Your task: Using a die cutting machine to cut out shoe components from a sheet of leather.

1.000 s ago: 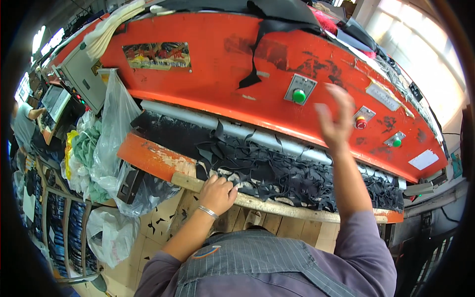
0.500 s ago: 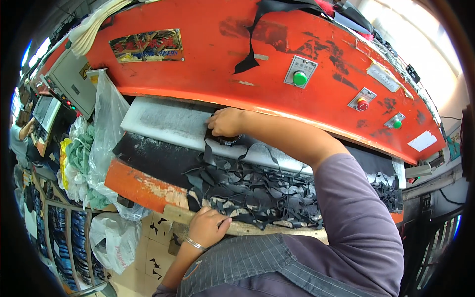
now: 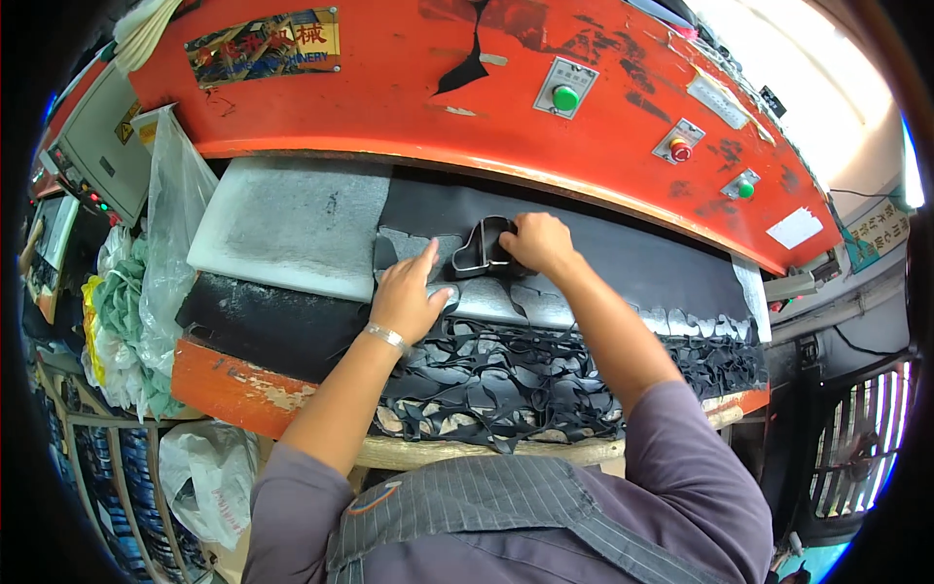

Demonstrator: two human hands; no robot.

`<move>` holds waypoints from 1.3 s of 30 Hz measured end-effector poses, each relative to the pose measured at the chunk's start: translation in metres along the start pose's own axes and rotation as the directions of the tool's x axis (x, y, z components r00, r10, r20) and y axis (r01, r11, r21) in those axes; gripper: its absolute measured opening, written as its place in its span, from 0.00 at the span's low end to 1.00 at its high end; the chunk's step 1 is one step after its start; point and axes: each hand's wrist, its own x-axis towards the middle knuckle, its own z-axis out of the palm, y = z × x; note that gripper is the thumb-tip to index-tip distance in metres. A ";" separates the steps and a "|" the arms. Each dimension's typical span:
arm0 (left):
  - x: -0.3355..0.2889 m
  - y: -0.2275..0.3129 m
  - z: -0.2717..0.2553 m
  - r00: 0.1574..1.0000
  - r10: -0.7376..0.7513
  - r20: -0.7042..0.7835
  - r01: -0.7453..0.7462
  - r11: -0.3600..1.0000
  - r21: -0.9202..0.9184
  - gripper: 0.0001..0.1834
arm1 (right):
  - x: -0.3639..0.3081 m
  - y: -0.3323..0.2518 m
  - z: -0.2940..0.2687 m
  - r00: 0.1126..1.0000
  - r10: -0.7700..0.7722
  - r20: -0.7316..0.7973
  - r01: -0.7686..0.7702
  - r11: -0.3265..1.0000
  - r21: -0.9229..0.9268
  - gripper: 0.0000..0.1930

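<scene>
My right hand (image 3: 540, 241) is closed on the right side of a metal cutting die (image 3: 483, 251), a curved outline with open middle. The die rests at the cut left end of a black sheet (image 3: 623, 243), which lies over a pale cutting board (image 3: 292, 224). Just left of the die, my left hand (image 3: 407, 300) has its fingers spread, with the fingertips at the sheet's ragged edge. Pale board shows through cut-out gaps there. Tangled black offcuts (image 3: 506, 375) lie along the near side of the board.
An orange press beam (image 3: 389, 107) spans the far side, with a green button (image 3: 565, 98) and a red knob (image 3: 680, 150). Clear plastic sheeting (image 3: 175, 224) and a white bag (image 3: 209, 477) are at the left. A wooden rail (image 3: 467, 456) runs along the near edge.
My left hand has left the wooden rail and reached onto the board beside the sheet's edge. My right hand has moved to the right along the board and the die shows clearly. The view has shifted.
</scene>
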 end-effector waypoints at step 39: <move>0.082 0.179 0.022 0.758 0.470 -0.452 -0.515 0.857 0.028 0.03 | -0.110 0.296 -0.140 -0.134 0.404 -0.905 0.227 0.901 0.369 0.29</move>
